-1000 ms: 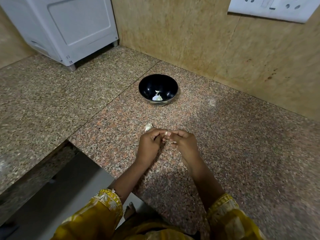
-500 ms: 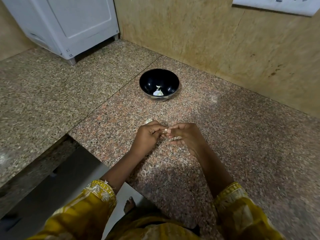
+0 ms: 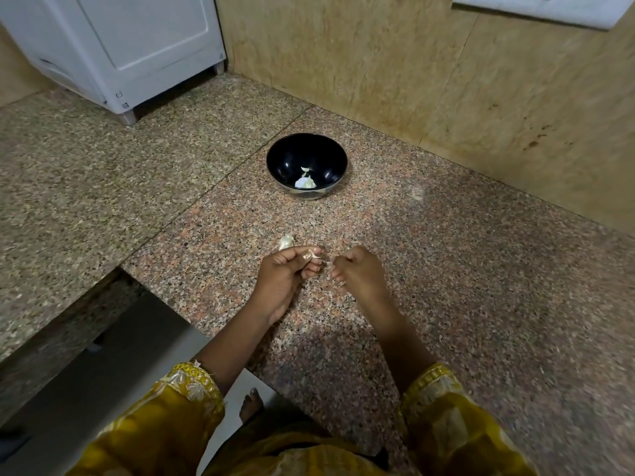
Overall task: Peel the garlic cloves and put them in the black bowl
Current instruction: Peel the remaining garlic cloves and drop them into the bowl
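left hand point(image 3: 285, 274) is low centre over the counter point(image 3: 464, 286), fingers curled, thumb and forefinger pinching a garlic clove point(image 3: 311, 254). The clove is pale and pokes out toward the right; too small to tell how much skin is on it

right hand point(image 3: 360, 273) is just beside the left with a small gap between them, not touching the clove. Fingers are curled in and the hand is motion-blurred, so can't tell if it pinches a scrap of skin or nothing

second clove point(image 3: 286, 241) lies on the counter just beyond the left hand's knuckles, whitish papery skin visible. Touching the hand or just clear of it: can't tell

black bowl point(image 3: 292, 154) sits upright further back, well apart from both hands, near the wall point(image 3: 378, 80). At its bottom are white garlic pieces point(image 3: 305, 182): one lump plus a smaller bit just above it. Count unclear

the counter is speckled granite, with a seam running diagonally left of the bowl

around it: white appliance point(image 3: 137, 46) on short feet at the far left corner, white socket plate point(image 3: 536, 12) at top right on the wall. Yellow embroidered sleeves point(image 3: 185, 400) cover both forearms, and a bare foot point(image 3: 251, 403) shows on the floor below the counter edge
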